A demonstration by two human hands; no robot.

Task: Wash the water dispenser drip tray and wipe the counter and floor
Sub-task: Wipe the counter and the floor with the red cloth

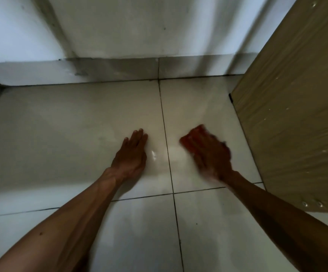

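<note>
floor: pale glossy tiles (61, 134) with dark grout lines; one long line (165, 130) running away between the hands, a cross line nearer the camera under the forearms
left hand: (131, 154) palm down on the tile left of the long line, fingers straight and close together, holding nothing
right hand: (208, 154) on the tile right of that line, laid over a red cloth, fingers stretched across its top rather than curled round it; blurred, so finer detail of the hold cannot be told
red cloth: (192, 137) pressed to the floor under the right fingers, showing past the fingertips
hands: apart, each on its own tile
wet glint: (153, 154) small bright streak on the tile just beside the left hand, toward the long line
wooden panel: (296, 114) light-brown cabinet side standing on the floor at the right, near the right hand, not touching it
wall: (120, 26) white, at the far edge of the tiles, with a grey skirting band (110, 69) along its foot
</note>
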